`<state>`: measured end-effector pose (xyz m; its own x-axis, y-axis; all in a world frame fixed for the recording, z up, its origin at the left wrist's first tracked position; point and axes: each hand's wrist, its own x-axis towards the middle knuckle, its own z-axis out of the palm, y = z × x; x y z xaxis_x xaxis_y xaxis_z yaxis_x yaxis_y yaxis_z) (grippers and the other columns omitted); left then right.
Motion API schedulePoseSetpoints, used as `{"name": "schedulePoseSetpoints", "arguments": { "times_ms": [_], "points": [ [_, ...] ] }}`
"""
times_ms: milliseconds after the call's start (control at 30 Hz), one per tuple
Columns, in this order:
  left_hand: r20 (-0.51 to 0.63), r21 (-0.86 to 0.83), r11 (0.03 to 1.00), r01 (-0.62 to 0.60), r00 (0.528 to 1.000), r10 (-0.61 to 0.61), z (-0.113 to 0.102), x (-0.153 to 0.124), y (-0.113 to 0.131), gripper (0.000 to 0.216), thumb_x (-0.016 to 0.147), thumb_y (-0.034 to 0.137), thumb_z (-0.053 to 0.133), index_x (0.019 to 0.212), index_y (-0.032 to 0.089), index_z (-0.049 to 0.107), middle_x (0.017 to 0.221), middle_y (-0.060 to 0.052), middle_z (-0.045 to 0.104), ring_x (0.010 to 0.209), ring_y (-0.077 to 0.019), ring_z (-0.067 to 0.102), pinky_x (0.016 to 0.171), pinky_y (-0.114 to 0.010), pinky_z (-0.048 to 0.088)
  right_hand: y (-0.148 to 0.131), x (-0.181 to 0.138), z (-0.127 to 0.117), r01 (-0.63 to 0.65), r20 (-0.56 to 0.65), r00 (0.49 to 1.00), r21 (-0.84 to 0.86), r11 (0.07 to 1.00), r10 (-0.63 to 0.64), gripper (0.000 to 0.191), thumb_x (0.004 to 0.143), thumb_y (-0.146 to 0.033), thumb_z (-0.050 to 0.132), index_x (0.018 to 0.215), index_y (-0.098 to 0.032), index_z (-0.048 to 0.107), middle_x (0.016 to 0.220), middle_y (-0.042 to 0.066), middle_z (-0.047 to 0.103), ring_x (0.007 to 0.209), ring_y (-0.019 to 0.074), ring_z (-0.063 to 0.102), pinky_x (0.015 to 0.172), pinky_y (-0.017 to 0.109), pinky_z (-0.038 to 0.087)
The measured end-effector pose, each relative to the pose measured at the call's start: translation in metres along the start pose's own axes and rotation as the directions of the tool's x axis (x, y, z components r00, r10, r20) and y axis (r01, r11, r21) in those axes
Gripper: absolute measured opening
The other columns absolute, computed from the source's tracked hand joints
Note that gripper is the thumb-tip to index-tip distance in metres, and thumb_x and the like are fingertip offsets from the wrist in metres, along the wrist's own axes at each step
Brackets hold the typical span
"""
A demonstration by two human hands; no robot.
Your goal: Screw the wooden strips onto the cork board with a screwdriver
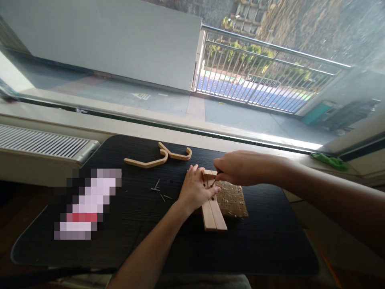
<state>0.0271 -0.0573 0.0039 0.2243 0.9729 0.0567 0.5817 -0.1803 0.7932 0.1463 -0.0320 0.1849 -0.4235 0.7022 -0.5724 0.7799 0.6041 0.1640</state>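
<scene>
Wooden slats [215, 216] amid open table [255, 245]

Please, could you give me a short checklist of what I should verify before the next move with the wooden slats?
1. Left hand presses the slats flat: ok.
2. Right hand grips a thin tool at the slats' far end: ok.
3. Tool tip seated: cannot tell, too small.
4. Loose screws lie left of the left hand, in reach: ok.
5. Curved pieces lie apart, farther back: ok.
</scene>
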Motion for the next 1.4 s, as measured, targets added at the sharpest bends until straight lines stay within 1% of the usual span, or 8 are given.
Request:
{"name": "schedulePoseSetpoints", "arguments": {
  "times_ms": [167, 500, 733, 933, 1000, 1167, 1300, 1400],
  "points": [
    [0.003, 0.002, 1.000, -0.005, 1.000, 0.005, 0.000, 0.000, 0.000, 0.071, 0.066, 0.044, 0.081, 0.125, 0.017, 0.050, 0.142, -0.019, 0.047, 0.143, -0.0379, 0.032, 0.119, -0.054, 0.026, -0.002, 0.004, -0.001, -0.001, 0.009, 1.000, -0.005, 1.000, 0.001, 0.029, 0.093, -0.033, 0.050, 0.093, -0.013, 0.071, 0.075, 0.009, 0.067, 0.058, 0.0158, 0.052, 0.050, 0.029, 0.029],
    [-0.080, -0.006, 0.998, -0.066, 0.995, 0.066, 0.002, 0.000, -0.004, 0.065, 0.063, 0.045, 0.082, 0.116, 0.020, 0.054, 0.128, -0.013, 0.056, 0.132, -0.0335, 0.045, 0.114, -0.050, 0.034, -0.007, 0.005, -0.002, -0.014, 0.001, 1.000, -0.017, 1.000, 0.014, 0.039, 0.096, -0.038, 0.047, 0.079, -0.016, 0.074, 0.068, 0.011, 0.067, 0.052, 0.0163, 0.051, 0.050, 0.032, 0.031],
    [-0.092, -0.005, 0.995, -0.095, 0.991, 0.094, 0.000, 0.001, -0.002, 0.053, 0.063, 0.043, 0.083, 0.102, 0.021, 0.055, 0.112, -0.009, 0.059, 0.121, -0.0325, 0.052, 0.110, -0.051, 0.039, -0.010, 0.007, -0.004, -0.042, 0.000, 0.999, -0.021, 0.999, 0.042, 0.033, 0.092, -0.034, 0.052, 0.074, -0.016, 0.074, 0.065, 0.010, 0.066, 0.052, 0.0160, 0.050, 0.050, 0.032, 0.031],
    [-0.072, 0.010, 0.994, -0.108, 0.991, 0.109, -0.006, 0.000, 0.005, 0.042, 0.065, 0.038, 0.082, 0.090, 0.021, 0.054, 0.100, -0.007, 0.058, 0.109, -0.0292, 0.055, 0.104, -0.049, 0.043, -0.010, 0.011, -0.003, -0.058, -0.001, 0.998, -0.034, 0.998, 0.058, 0.041, 0.094, -0.038, 0.047, 0.071, -0.014, 0.071, 0.062, 0.009, 0.064, 0.052, 0.0163, 0.050, 0.049, 0.031, 0.030],
    [-0.062, 0.011, 0.993, -0.118, 0.991, 0.118, -0.008, 0.000, 0.006, 0.039, 0.066, 0.037, 0.081, 0.090, 0.021, 0.054, 0.100, -0.006, 0.058, 0.108, -0.0282, 0.055, 0.104, -0.048, 0.042, -0.012, 0.010, -0.003, -0.028, -0.029, 0.999, -0.039, 0.999, 0.027, 0.038, 0.095, -0.035, 0.044, 0.076, -0.014, 0.070, 0.065, 0.009, 0.064, 0.054, 0.0161, 0.051, 0.050, 0.030, 0.029],
    [-0.044, 0.005, 0.996, -0.093, 0.995, 0.093, -0.010, -0.001, 0.008, 0.041, 0.065, 0.037, 0.081, 0.092, 0.021, 0.055, 0.102, -0.006, 0.058, 0.108, -0.0279, 0.055, 0.100, -0.046, 0.044, -0.012, -0.001, -0.001, 0.059, -0.120, 0.991, -0.050, 0.997, -0.064, 0.029, 0.088, -0.032, 0.053, 0.109, -0.013, 0.061, 0.071, 0.006, 0.065, 0.056, 0.0167, 0.053, 0.049, 0.029, 0.025],
    [-0.048, 0.011, 0.994, -0.105, 0.993, 0.106, -0.010, -0.002, 0.009, 0.040, 0.066, 0.038, 0.080, 0.094, 0.020, 0.057, 0.101, -0.006, 0.059, 0.106, -0.0277, 0.054, 0.099, -0.046, 0.044, -0.003, -0.007, 0.007, 0.091, -0.143, 0.985, -0.038, 0.995, -0.095, 0.014, 0.085, -0.021, 0.054, 0.097, -0.017, 0.061, 0.076, 0.005, 0.065, 0.062, 0.0168, 0.056, 0.051, 0.029, 0.024],
    [-0.061, 0.026, 0.993, -0.111, 0.992, 0.112, -0.010, -0.002, 0.008, 0.039, 0.066, 0.038, 0.080, 0.093, 0.021, 0.056, 0.099, -0.005, 0.059, 0.104, -0.0268, 0.054, 0.097, -0.045, 0.045, 0.004, -0.008, 0.014, 0.094, -0.151, 0.984, -0.008, 0.996, -0.094, 0.009, 0.088, -0.020, 0.052, 0.093, -0.019, 0.060, 0.078, 0.004, 0.065, 0.063, 0.0168, 0.056, 0.050, 0.029, 0.025]
  ]
}}
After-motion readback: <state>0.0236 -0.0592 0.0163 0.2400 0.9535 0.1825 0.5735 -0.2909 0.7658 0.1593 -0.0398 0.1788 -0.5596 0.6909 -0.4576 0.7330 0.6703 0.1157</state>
